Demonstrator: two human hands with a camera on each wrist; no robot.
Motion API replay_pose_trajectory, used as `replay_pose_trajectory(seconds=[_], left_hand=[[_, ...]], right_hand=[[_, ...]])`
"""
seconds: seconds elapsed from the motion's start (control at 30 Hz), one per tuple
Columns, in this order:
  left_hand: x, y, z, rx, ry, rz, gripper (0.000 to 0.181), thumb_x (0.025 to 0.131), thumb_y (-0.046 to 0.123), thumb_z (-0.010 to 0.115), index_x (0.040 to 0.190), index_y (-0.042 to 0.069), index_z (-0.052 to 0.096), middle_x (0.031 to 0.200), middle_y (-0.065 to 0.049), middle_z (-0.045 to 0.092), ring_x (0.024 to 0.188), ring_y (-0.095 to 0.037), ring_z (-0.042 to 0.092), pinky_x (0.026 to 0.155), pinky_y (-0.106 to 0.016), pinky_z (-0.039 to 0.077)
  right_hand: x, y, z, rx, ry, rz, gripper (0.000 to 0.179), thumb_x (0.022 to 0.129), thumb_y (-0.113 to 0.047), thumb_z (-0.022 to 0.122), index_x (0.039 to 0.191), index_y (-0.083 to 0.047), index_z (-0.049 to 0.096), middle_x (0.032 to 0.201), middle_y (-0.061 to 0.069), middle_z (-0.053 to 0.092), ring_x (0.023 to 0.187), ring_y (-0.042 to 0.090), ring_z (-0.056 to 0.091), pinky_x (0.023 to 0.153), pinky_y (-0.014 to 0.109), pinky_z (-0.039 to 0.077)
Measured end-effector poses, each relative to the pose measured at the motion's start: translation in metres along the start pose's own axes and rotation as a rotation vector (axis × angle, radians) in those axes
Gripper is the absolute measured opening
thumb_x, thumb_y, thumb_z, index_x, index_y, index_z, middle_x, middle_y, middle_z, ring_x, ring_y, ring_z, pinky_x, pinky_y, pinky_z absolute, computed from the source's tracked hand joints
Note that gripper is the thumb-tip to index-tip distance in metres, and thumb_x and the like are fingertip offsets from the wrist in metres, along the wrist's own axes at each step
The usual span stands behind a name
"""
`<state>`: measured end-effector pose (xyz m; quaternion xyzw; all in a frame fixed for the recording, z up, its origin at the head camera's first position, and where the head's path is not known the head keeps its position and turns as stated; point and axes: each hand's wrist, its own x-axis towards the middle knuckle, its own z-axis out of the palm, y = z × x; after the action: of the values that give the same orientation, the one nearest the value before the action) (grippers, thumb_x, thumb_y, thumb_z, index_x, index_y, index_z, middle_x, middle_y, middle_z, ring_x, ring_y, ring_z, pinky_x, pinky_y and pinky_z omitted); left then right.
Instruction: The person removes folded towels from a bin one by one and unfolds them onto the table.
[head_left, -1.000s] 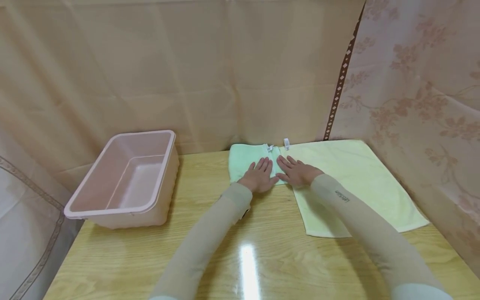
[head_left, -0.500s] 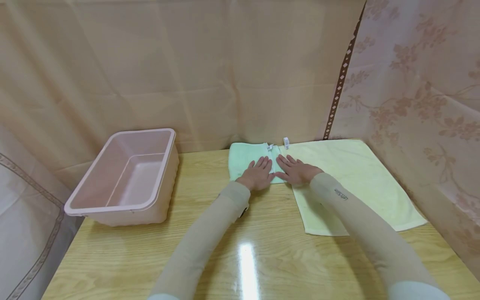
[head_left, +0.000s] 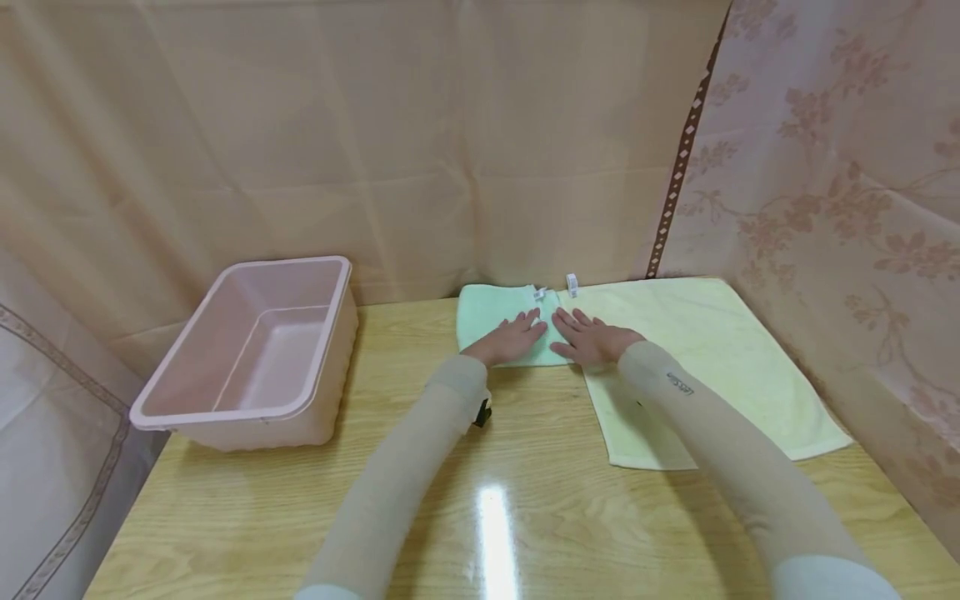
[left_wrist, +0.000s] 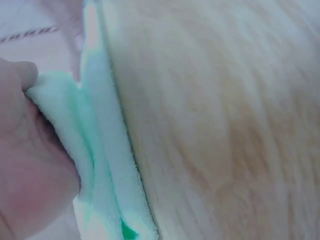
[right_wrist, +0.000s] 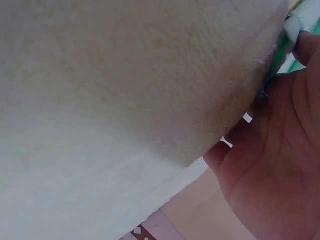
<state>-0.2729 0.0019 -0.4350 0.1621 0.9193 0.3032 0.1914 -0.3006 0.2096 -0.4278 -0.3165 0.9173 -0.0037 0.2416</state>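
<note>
In the head view, a folded mint-green towel (head_left: 487, 310) lies at the table's back edge. My left hand (head_left: 510, 340) rests on it, turned partly onto its side with fingers extended. To its right, my right hand (head_left: 592, 342) spreads its fingers over the green towel's right end, where a spread-out pale yellow towel (head_left: 720, 358) begins. White tags stick up at the towels' back edges. The left wrist view shows the green towel's stacked layers (left_wrist: 112, 145) beside the palm. In the right wrist view, the yellow towel (right_wrist: 130, 85) fills most of the picture beside my palm.
A pink plastic basin (head_left: 240, 350) stands on the left of the wooden table (head_left: 555, 500), with nothing visible inside. Beige curtain (head_left: 405, 150) hangs behind the table, and a floral one (head_left: 847, 192) closes off the right side.
My left hand has turned from palm-down flat towards its side, uncovering more of the green towel's middle. The right hand stays nearly in place, and the towels have not visibly moved.
</note>
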Motion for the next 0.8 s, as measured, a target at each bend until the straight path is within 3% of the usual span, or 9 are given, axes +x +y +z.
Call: replay_pose_trajectory(seconds=[0.17,0.27,0.4,0.47,0.57,0.63,0.7,0.8], left_hand=[[-0.004,-0.01,-0.01,-0.331,0.056,-0.02,0.078,0.104,0.067,0.025,0.163,0.016,0.022,0.168,0.002,0.018,0.154,-0.02,0.012,0.124,-0.041,0.012],[-0.007,-0.017,-0.014,-0.477,0.081,-0.044,0.082,0.101,0.071,0.03,0.162,0.018,0.024,0.168,0.002,0.019,0.154,-0.02,0.012,0.124,-0.043,0.012],[-0.011,-0.025,-0.018,-0.712,0.128,-0.077,0.076,0.104,0.063,0.036,0.162,0.015,0.026,0.168,0.001,0.018,0.153,-0.016,0.012,0.123,-0.041,0.016],[-0.012,-0.029,-0.021,-0.88,0.164,-0.053,0.067,0.108,0.053,0.037,0.157,0.008,0.034,0.16,-0.004,0.033,0.146,-0.016,0.028,0.118,-0.036,0.026],[-0.011,-0.035,-0.026,-1.199,0.214,0.018,0.046,0.112,0.035,0.038,0.14,0.001,0.049,0.131,-0.003,0.052,0.117,-0.012,0.048,0.1,-0.025,0.039],[-0.012,-0.04,-0.03,-1.396,0.248,0.06,0.033,0.112,0.029,0.038,0.126,0.003,0.052,0.112,-0.001,0.052,0.099,-0.01,0.05,0.088,-0.022,0.042],[-0.013,-0.045,-0.033,-1.549,0.28,0.094,0.024,0.112,0.026,0.038,0.123,0.008,0.05,0.11,0.003,0.052,0.098,-0.008,0.051,0.085,-0.02,0.044],[-0.018,-0.052,-0.038,-1.688,0.312,0.134,0.027,0.112,0.024,0.038,0.135,0.01,0.043,0.115,0.004,0.051,0.104,-0.008,0.05,0.089,-0.021,0.043]], right_hand=[[0.0,0.001,0.0,0.027,-0.006,-0.013,0.077,0.109,-0.054,0.02,0.16,-0.001,-0.002,0.168,0.018,-0.007,0.153,0.041,-0.006,0.121,0.06,0.006],[0.001,0.001,0.0,0.035,-0.011,-0.01,0.076,0.109,-0.054,0.02,0.16,-0.002,-0.004,0.168,0.016,-0.009,0.153,0.039,-0.007,0.122,0.059,0.006],[0.003,0.0,0.002,0.045,-0.017,-0.017,0.075,0.11,-0.052,0.019,0.16,-0.003,-0.006,0.168,0.015,-0.011,0.153,0.039,-0.009,0.121,0.06,0.004],[0.004,0.0,0.002,0.047,-0.019,-0.02,0.075,0.11,-0.052,0.019,0.16,-0.002,-0.006,0.168,0.016,-0.011,0.152,0.04,-0.009,0.121,0.06,0.004],[0.004,0.001,0.002,0.046,-0.017,-0.021,0.074,0.11,-0.051,0.02,0.16,-0.002,-0.005,0.168,0.017,-0.011,0.152,0.041,-0.008,0.121,0.061,0.005],[0.004,0.001,0.002,0.044,-0.017,-0.021,0.074,0.11,-0.051,0.02,0.16,-0.002,-0.005,0.168,0.017,-0.011,0.152,0.04,-0.008,0.121,0.06,0.006],[0.003,0.001,0.001,0.048,-0.019,-0.022,0.074,0.11,-0.051,0.02,0.16,-0.002,-0.005,0.168,0.017,-0.011,0.153,0.04,-0.008,0.121,0.06,0.006],[0.002,0.001,-0.001,0.051,-0.027,-0.017,0.075,0.11,-0.052,0.02,0.16,-0.002,-0.006,0.167,0.017,-0.012,0.152,0.04,-0.009,0.121,0.06,0.005]])
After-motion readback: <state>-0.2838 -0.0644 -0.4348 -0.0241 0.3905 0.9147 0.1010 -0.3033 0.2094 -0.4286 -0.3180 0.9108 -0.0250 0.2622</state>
